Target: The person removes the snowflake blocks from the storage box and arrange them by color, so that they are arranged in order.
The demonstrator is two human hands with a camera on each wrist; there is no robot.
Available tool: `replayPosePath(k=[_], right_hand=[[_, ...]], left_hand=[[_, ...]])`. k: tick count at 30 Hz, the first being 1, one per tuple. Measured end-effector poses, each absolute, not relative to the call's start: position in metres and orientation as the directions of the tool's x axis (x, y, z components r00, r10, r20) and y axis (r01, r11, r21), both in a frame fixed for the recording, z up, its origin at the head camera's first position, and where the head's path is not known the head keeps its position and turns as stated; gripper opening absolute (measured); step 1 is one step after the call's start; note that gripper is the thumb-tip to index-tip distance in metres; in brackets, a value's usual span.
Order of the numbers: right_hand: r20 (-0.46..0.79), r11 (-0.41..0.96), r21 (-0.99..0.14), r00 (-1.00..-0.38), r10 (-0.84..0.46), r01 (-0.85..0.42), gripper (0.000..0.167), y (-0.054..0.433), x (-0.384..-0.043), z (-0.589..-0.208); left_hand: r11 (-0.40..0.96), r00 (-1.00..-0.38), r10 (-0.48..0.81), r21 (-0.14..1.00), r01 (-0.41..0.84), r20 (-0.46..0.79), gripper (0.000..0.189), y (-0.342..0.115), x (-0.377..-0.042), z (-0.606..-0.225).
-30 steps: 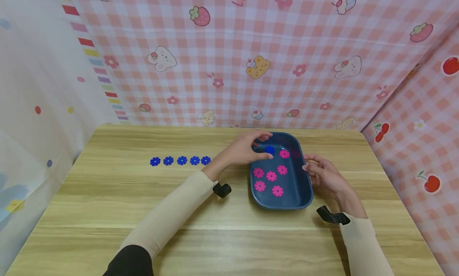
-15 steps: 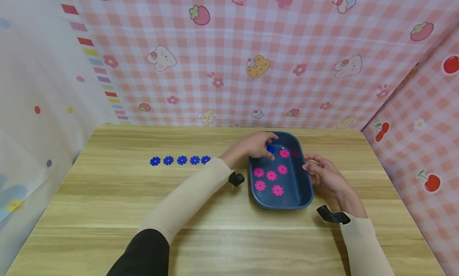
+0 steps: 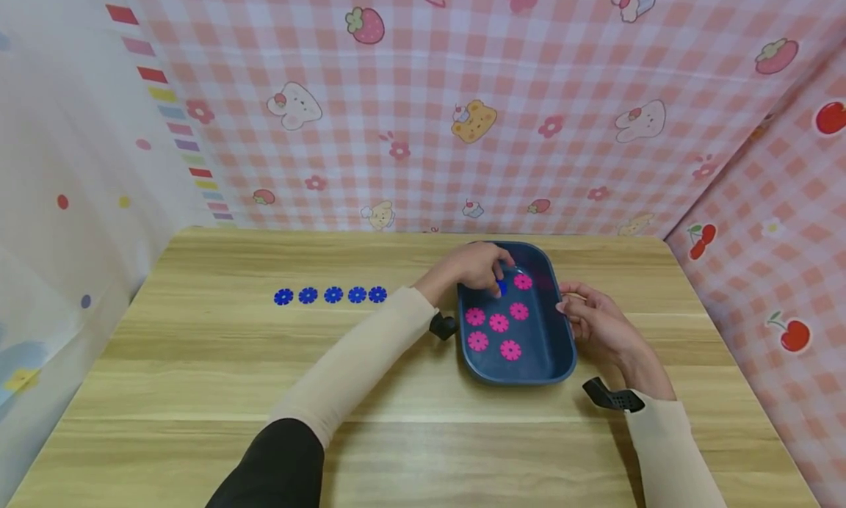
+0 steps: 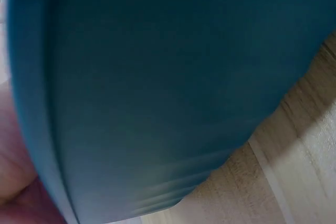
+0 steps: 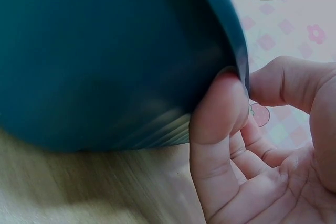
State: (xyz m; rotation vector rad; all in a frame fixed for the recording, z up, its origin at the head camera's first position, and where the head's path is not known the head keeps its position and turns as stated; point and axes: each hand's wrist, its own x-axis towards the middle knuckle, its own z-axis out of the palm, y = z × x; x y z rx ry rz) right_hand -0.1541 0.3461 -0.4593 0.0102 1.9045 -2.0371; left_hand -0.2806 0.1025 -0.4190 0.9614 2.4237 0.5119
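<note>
"Gripping the right rim of the dark blue tray (image 3: 545, 339), the right hand (image 3: 598, 324) has thumb and fingers clamped there. What's the step?"

"Picking up a blue piece, I'd judge. Five pink pieces (image 3: 510, 350) lie in the tray's nearer half; beyond them the left hand (image 3: 477, 266) is over the left side, fingertips down at a lone blue piece (image 3: 503, 288)."

"Pinched?"

"I can't tell; the fingers partly hide it. The next move would call for a sure pinch and a lift clear of the sixth pink piece, just to its right."

"How does the tray lie?"

"Upright on the table (image 3: 396, 449), its long axis running near to far, away from the person. Left of it, the row of blue pieces (image 3: 333, 295) runs crosswise."
</note>
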Motion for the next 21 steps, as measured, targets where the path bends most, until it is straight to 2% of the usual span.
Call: replayPosePath(k=[8,15,21], right_hand=[[-0.233,-0.043,-0.967,-0.939,-0.252,0.251,0.024,0.346,-0.154,-0.461],[-0.22,-0.065,-0.967,-0.94,-0.261,0.245,0.024,0.347,-0.154,-0.461],[-0.221,-0.055,-0.968,-0.941,-0.256,0.243,0.025,0.347,-0.155,-0.462]], left_hand=[[0.664,-0.614,0.736,0.475,0.577,-0.284,0.045,0.108,-0.283,-0.425],[0.662,-0.583,0.739,0.526,0.534,-0.338,0.038,0.113,-0.289,-0.428],[0.678,-0.56,0.731,0.516,0.524,-0.391,0.023,0.116,-0.292,-0.428]])
